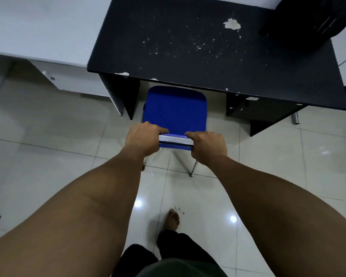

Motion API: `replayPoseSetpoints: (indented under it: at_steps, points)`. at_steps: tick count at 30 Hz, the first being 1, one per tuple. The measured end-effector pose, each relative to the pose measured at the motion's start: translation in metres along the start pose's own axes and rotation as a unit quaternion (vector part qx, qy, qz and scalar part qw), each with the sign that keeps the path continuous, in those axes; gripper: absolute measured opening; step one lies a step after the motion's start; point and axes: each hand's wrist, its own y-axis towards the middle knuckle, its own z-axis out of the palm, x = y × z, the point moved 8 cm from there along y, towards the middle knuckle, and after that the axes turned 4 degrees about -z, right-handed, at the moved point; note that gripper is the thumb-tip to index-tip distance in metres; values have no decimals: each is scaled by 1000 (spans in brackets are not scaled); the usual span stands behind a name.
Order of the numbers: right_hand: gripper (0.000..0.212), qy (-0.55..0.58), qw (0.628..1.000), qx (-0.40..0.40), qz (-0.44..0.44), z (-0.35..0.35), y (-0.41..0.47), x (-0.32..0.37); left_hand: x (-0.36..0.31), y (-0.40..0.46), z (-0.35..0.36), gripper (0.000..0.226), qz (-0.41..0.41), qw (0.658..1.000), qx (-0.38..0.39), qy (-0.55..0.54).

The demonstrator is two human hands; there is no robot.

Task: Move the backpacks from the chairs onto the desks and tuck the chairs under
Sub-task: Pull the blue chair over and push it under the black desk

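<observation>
A blue chair (175,110) with metal legs stands in front of a black desk (208,52), its seat's far edge just under the desk's front edge. My left hand (143,137) grips the left end of the chair's backrest top. My right hand (207,147) grips the right end of it. A black backpack (308,15) lies on the desk's far right corner, partly cut off by the frame.
A white desk (38,27) stands to the left, touching the black one. The black desk has side panels and a drawer unit (264,108) flanking the chair gap. The floor is glossy white tile (68,126). My bare foot (172,218) is behind the chair.
</observation>
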Motion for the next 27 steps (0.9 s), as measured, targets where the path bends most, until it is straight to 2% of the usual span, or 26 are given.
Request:
replayPoseSetpoints:
  at_steps: [12,22,27]
  points:
    - [47,6,1000,1,-8,-4,46,-28,2,52,-8,44,22,1000,5,1]
    - [49,0,999,35,10,-7,100,-58,7,111,-19,39,25,1000,-9,-11]
    - [46,4,1000,22,10,-9,124,-69,13,137,-23,44,34,999,-8,-7]
